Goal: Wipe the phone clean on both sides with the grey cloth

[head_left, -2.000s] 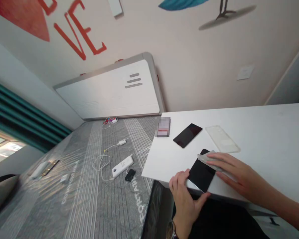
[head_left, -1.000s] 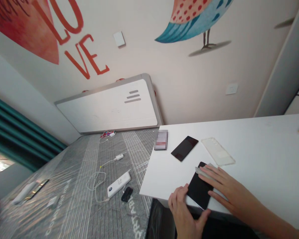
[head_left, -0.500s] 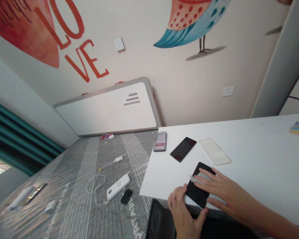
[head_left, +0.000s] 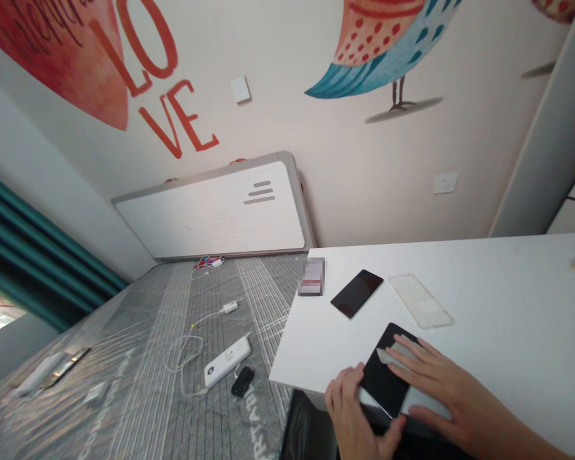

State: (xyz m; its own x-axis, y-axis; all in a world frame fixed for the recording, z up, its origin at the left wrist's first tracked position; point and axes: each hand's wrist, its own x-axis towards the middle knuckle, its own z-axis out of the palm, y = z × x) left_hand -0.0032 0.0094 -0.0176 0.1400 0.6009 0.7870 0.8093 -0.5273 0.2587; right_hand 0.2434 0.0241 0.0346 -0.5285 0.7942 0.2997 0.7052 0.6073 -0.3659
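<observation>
Left hand (head_left: 352, 415) grips the black phone (head_left: 381, 378) by its near corner, bracing it at the table (head_left: 508, 300) edge; right hand (head_left: 436, 383), flat and open, presses a grey cloth (head_left: 395, 353) onto its screen.

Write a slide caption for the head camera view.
Left hand steadies a flat black phone at the edge of the white table while the right hand presses a small grey cloth on its screen.

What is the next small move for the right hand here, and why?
Probably slide the cloth toward the phone's near end: the right hand presses it on the far half, and the left hand steadies the near corner.
</observation>
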